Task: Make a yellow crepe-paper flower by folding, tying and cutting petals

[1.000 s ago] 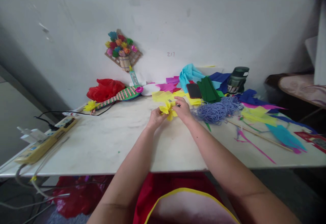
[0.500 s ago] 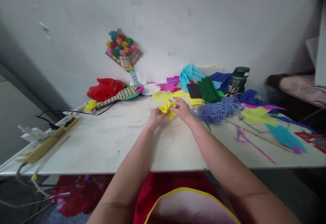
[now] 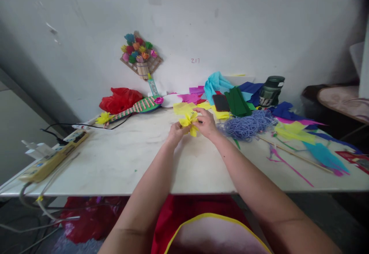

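Over the middle of the table, a yellow crepe paper flower (image 3: pixel 188 120) with spread petals is between my hands. My left hand (image 3: pixel 175 132) pinches its lower left side. The fingers of my right hand (image 3: pixel 206 124) are closed on its right edge, with the index finger raised along the top. A small greyish bit shows among the petals near that finger; I cannot make out what it is. Behind the flower lie yellow paper sheets (image 3: pixel 182 108).
Right of my hands sit a purple yarn heap (image 3: pixel 249 125), a phone (image 3: pixel 221 103), green paper (image 3: pixel 238 102) and a dark jar (image 3: pixel 271 91). A thin stick (image 3: pixel 296 155) lies farther right. At left are a decorated lute shape (image 3: pixel 141 106), a red bag (image 3: pixel 121 99) and a power strip (image 3: pixel 54 157).
The flower has turned slightly and its petals look more spread. My right index finger has lifted a little. The whole view has shifted slightly.
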`<state>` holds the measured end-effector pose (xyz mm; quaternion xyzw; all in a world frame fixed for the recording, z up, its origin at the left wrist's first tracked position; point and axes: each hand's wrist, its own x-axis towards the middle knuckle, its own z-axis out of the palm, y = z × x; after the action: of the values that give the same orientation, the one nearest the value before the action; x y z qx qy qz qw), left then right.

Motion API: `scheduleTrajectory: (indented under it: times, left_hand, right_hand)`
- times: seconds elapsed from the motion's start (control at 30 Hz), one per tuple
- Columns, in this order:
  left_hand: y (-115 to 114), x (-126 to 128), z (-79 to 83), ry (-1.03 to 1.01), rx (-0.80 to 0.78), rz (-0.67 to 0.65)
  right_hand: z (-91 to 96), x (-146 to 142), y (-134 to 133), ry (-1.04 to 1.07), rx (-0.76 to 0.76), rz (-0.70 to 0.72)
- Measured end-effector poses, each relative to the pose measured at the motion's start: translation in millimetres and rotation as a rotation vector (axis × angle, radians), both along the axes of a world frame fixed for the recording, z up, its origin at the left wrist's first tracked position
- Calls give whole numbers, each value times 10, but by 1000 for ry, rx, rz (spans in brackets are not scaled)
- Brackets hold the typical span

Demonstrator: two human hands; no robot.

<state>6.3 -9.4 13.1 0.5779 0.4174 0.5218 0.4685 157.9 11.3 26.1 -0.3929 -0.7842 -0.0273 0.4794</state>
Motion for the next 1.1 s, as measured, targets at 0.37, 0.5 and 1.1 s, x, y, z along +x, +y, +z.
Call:
scheduleTrajectory:
  times: [0.37,0.5,1.1]
  left_hand:
    - [4,-23,-21,9,-25,74]
    - [2,-50,5,-49,-26,81]
    - [24,-100,37,-341,-195,175]
  right_hand:
    - [131,-34,-228,-364,138,38]
    - [156,-70,-309,-373,88,66]
    - [-65,691,264,292,-448,-548]
